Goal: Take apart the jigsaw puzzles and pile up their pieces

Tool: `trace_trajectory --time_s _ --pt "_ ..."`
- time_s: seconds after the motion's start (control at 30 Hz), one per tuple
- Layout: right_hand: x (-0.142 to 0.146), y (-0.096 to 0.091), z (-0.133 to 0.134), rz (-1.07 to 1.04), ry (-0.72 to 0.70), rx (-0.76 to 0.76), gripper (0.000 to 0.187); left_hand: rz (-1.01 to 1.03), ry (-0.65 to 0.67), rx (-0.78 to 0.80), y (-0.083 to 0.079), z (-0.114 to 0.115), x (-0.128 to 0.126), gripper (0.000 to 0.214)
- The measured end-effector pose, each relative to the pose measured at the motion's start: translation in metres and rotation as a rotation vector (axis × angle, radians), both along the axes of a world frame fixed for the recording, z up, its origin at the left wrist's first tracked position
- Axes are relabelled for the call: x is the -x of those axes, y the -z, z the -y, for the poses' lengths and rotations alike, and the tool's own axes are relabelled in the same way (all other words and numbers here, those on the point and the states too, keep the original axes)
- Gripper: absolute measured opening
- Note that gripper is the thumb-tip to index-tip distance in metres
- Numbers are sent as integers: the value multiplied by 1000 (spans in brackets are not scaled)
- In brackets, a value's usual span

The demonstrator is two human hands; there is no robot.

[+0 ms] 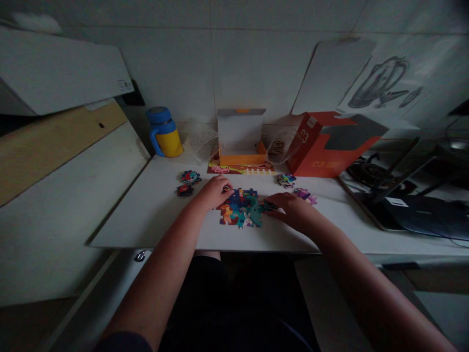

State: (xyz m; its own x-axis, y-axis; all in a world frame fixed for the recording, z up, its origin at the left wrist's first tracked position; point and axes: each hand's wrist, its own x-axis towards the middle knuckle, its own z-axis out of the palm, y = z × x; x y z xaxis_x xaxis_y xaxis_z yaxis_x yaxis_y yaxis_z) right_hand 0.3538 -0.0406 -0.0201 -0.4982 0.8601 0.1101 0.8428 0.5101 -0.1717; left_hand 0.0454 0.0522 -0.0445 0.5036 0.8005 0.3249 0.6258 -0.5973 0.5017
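A partly joined colourful jigsaw lies on the white table in front of me. My left hand rests at its upper left corner, fingers curled and pinching a small piece against the puzzle edge. At the jigsaw's right edge, my right hand pinches a dark piece with its fingertips. Loose piece piles lie at the left and at the right, and a further loose pile sits just behind my right hand.
An open orange-and-white box stands at the back on a printed picture strip. A blue-and-yellow mug sits back left, a red carton back right. Clear plastic bags lie beside the box. Dark devices crowd the right.
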Motion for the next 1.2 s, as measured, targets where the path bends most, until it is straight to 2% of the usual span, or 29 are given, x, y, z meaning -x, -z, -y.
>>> trace_trajectory --time_s 0.17,0.33,0.5,0.6,0.73,0.9,1.0,1.1,1.2 --pt "8 -18 -7 149 -79 32 34 2 -5 -11 -2 0 2 3" --pt "10 -11 -11 182 -129 -49 32 17 13 -13 -4 -1 5 5" --pt "6 5 -13 218 -191 -144 33 76 229 -36 -6 10 -7 16" --pt "3 9 -13 234 -231 -155 32 24 380 -26 -5 20 -21 19" --pt "-2 6 -16 290 -271 -156 35 -62 451 -22 -2 24 -33 16" --pt "-11 0 -22 248 -224 -97 37 -37 445 -53 2 21 -33 16" --pt "-13 -4 -25 184 -85 -91 33 -26 442 -65 5 21 -33 16" --pt "-5 -8 -26 50 69 -144 33 -23 445 -96 7 21 -35 17" --pt "13 -8 -28 -88 43 -166 31 -9 448 -101 7 20 -36 21"
